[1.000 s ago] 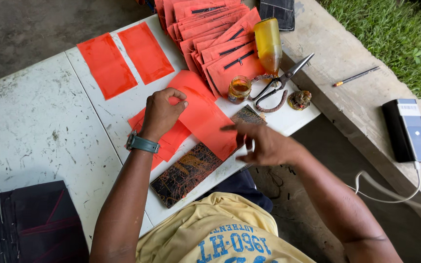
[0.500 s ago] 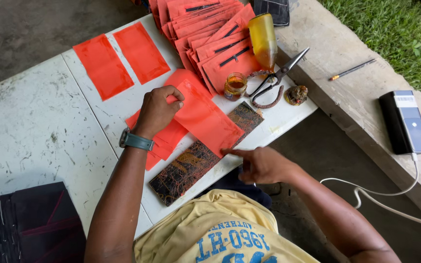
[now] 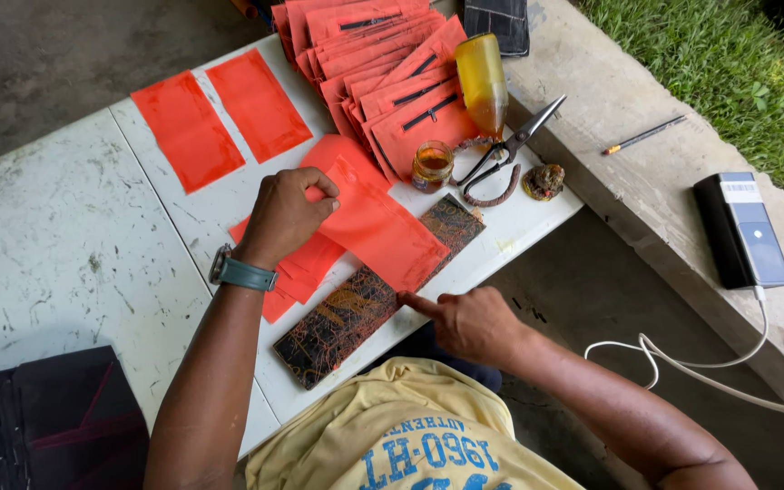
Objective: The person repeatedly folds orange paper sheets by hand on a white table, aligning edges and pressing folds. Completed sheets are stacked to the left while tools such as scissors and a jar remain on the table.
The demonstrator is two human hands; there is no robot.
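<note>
1. From my feed I see a scuffed white table (image 3: 56,245) outdoors, set against a concrete ledge (image 3: 628,100) with grass (image 3: 728,63) beyond it.
2. My landmark is the patterned dark board (image 3: 347,318) at the table's near edge. Lying across it is an orange sheet (image 3: 383,227).
3. The left hand (image 3: 288,213) pinches the sheet's far corner between thumb and fingers, closed on it.
4. The right hand (image 3: 474,322) sits just right of the board, forefinger stretched out to the sheet's near corner, the other fingers curled; it holds nothing.
5. Beyond the board stands a small glass jar (image 3: 432,166) of amber liquid, with a yellowish bottle (image 3: 483,82) of the same tint farther back and scissors (image 3: 510,154) beside them.
6. A pile of orange envelopes (image 3: 374,63) lies behind the jar.
</note>
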